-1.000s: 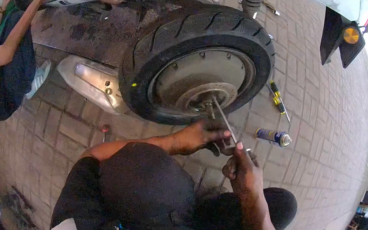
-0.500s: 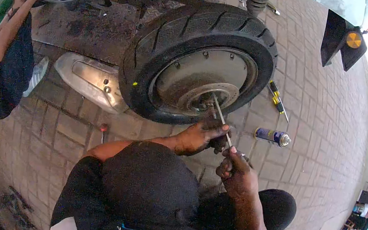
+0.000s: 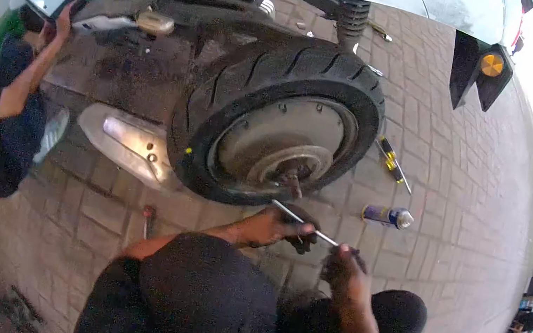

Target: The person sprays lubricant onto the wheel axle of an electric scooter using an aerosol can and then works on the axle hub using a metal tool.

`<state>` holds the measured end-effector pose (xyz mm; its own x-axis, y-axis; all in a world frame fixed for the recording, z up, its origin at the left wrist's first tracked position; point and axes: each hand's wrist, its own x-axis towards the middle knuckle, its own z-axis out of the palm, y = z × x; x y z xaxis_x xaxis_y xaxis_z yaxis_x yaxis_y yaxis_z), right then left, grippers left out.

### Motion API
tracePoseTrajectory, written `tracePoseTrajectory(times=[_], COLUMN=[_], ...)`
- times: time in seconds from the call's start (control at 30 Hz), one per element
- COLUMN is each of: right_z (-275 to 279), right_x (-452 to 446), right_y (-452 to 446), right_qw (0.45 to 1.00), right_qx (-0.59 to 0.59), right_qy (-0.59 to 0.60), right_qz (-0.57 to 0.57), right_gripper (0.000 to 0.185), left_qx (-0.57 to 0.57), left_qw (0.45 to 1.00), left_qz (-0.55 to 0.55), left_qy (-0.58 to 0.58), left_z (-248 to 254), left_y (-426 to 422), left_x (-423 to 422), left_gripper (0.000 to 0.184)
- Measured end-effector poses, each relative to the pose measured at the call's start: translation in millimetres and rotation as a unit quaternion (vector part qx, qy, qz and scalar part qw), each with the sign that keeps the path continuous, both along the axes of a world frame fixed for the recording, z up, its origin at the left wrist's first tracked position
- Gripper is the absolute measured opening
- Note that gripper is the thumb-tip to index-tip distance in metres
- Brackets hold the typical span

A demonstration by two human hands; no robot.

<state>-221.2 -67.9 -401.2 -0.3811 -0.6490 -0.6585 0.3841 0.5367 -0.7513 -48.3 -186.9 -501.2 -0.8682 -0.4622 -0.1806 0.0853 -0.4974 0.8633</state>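
Wheel (image 3: pixel 264 141): seen at the centre, tilted, its disc side and hub uncovered to view, just beyond the hands. From there, going left to right, noted at 10 o'clock a co-worker's hand (image 3: pixel 63 22) on the dark edge of a pale panel. At 9 o'clock, found a silvery cover (image 3: pixel 125 141) lying on the brick paving (image 3: pixel 98 190), close to the tyre. Between 7 and 8 o'clock, made out a red-handled tool (image 3: pixel 149 213), partly hidden by the forearm. At 6 o'clock, saw the left hand (image 3: pixel 273 228) grasping the middle of a thin metal rod (image 3: pixel 292 213), its tip near the tyre's lower edge; could not tell if touching. At 5 o'clock, saw the right hand (image 3: pixel 346 270) closed round the rod's other end. At 3 o'clock, spotted a yellow-and-black screwdriver (image 3: pixel 390 160); at 4 o'clock, a spray can (image 3: pixel 382 216), nozzle end towards 3 o'clock.
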Motion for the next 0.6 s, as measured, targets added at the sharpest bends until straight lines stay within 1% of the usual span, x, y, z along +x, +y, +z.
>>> tracePoseTrajectory(times=[0.07, 0.1, 0.13, 0.17, 0.23, 0.27, 0.3, 0.33, 0.37, 0.4, 0.43, 0.47, 0.5, 0.53, 0.57, 0.6], right_z=[-19.0, -16.3, -4.6, 2.7, -2.9, -12.7, -27.0, -37.3, -41.3, -33.8, -16.6, -6.5, -11.6, -23.2, -31.3, -33.4], right_x=[-26.5, -22.1, -18.8, -16.5, 9.0, 16.5, 24.1, 29.0, 29.9, 30.7, 29.6, 27.9, 25.4, 22.7, 20.4, 19.9], right_y=[-13.6, -27.4, -47.4, -63.2, -83.8, -88.6, -90.5, -90.0, -87.5, -85.8, -88.0, -90.7, -94.1, -96.9, -100.6, -105.8], right_qw=[0.995, 0.994, 0.995, 0.989, 0.976, 0.976, 0.957, 0.927, 0.911, 0.914, 0.893, 0.866, 0.864, 0.834, 0.799, 0.796], right_qx=[-0.038, -0.038, -0.01, 0.015, -0.031, -0.035, -0.127, -0.214, -0.181, -0.178, -0.152, -0.127, -0.128, -0.173, -0.217, -0.22], right_qy=[-0.089, -0.106, -0.074, -0.036, 0.095, 0.095, 0.164, 0.229, 0.276, 0.27, 0.296, 0.323, 0.325, 0.387, 0.446, 0.446], right_qz=[0.014, -0.005, 0.066, 0.141, 0.196, 0.193, 0.201, 0.205, 0.246, 0.246, 0.303, 0.359, 0.363, 0.353, 0.339, 0.344], right_gripper=[0.024, 0.024, 0.025, 0.027, 0.032, 0.032, 0.037, 0.042, 0.036, 0.036, 0.033, 0.029, 0.029, 0.029, 0.029, 0.029], left_qx=[0.009, -0.032, -0.076, -0.189, -0.303, -0.223, -0.139, -0.139, -0.278, -0.41, -0.439, -0.465, -0.52, -0.571, -0.569, -0.565], left_qw=[0.984, 0.966, 0.942, 0.907, 0.859, 0.888, 0.908, 0.907, 0.872, 0.815, 0.827, 0.833, 0.812, 0.788, 0.802, 0.813], left_qz=[0.16, 0.223, 0.28, 0.332, 0.377, 0.383, 0.388, 0.388, 0.369, 0.339, 0.258, 0.179, 0.151, 0.123, 0.074, 0.024], left_qy=[-0.08, -0.129, -0.17, -0.177, -0.172, -0.122, -0.075, -0.081, -0.159, -0.229, -0.237, -0.242, -0.219, -0.196, -0.168, -0.139], left_z=[-1.9, -9.2, -15.4, -5.5, 29.4, 48.0, 65.0, 79.7, 93.9, 107.9, 122.9, 136.5, 148.8, 155.5, 154.3, 153.5], left_y=[-7.9, -8.6, -8.7, -8.8, -15.2, -23.7, -30.3, -37.8, -46.8, -57.6, -74.0, -89.4, -97.9, -104.7, -117.1, -129.0], left_x=[29.3, 49.6, 67.5, 77.7, 84.2, 84.6, 84.8, 83.1, 78.7, 71.9, 61.0, 46.9, 27.4, 4.5, -18.8, -40.3], left_gripper=[0.036, 0.035, 0.034, 0.033, 0.033, 0.032, 0.032, 0.032, 0.033, 0.033, 0.033, 0.033, 0.036, 0.039, 0.043, 0.047])
